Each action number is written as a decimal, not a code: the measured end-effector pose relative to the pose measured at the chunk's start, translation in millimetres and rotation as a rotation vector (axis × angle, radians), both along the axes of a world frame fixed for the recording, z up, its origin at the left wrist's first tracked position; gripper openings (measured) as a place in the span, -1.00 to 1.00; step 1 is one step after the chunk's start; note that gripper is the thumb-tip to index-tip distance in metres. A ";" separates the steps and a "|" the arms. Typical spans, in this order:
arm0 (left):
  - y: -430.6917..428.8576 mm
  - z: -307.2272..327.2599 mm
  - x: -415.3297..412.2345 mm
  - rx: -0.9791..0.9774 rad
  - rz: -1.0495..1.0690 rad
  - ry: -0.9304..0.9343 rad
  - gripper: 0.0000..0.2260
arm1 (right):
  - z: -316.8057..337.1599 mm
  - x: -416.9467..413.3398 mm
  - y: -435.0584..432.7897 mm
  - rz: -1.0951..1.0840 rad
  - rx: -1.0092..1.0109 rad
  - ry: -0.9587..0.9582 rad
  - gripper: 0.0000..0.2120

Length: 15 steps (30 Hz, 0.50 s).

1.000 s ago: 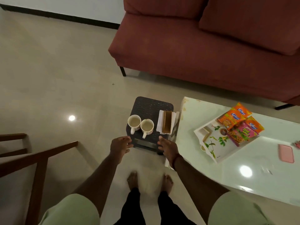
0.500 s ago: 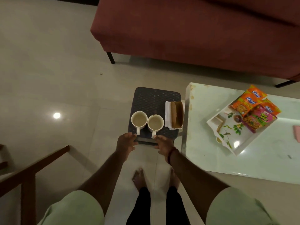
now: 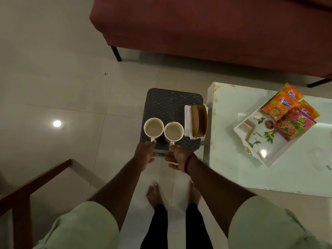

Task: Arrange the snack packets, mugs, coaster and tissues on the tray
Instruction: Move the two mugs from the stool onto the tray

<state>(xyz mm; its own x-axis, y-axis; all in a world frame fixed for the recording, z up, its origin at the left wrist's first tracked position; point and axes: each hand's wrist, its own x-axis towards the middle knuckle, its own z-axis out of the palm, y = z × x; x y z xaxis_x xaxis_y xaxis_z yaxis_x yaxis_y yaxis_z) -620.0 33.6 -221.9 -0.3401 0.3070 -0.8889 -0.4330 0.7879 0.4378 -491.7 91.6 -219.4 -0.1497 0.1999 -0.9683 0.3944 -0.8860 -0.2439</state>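
Two cream mugs stand side by side on a dark stool (image 3: 172, 103), handles turned toward me. My left hand (image 3: 145, 155) has its fingers curled round the handle of the left mug (image 3: 154, 127). The fingertips of my right hand (image 3: 177, 158) touch the handle of the right mug (image 3: 173, 131), its thumb and other fingers loosely spread. White tissues (image 3: 187, 121) sit in a brown holder (image 3: 198, 121) on the stool's right side. On the glass table (image 3: 233, 173) lies a white floral tray (image 3: 258, 144) bearing orange snack packets (image 3: 282, 105), a pink packet (image 3: 294, 124) and a square beige coaster (image 3: 247, 128).
A red sofa (image 3: 206, 27) fills the back, its dark leg (image 3: 116, 53) on the tiled floor. A wooden chair frame (image 3: 34, 182) rises at the lower left. My bare feet (image 3: 152, 194) stand between stool and table.
I have leaned closer to the stool. Both hands moved forward from its near edge up to the mug handles, and the left hand's fingers closed round its handle.
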 end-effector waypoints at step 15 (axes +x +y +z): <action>-14.8 10.8 4.2 0.079 -0.051 -0.022 -0.81 | 7.2 15.2 -13.6 -0.128 0.107 -0.014 -0.78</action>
<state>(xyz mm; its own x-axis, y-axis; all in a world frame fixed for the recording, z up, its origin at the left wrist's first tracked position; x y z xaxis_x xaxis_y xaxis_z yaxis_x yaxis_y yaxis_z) -615.8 18.8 -211.2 -0.3032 0.3930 -0.8681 -0.4033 0.7725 0.4905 -476.5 78.1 -212.1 -0.1034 0.3184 -0.9423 0.2835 -0.8986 -0.3348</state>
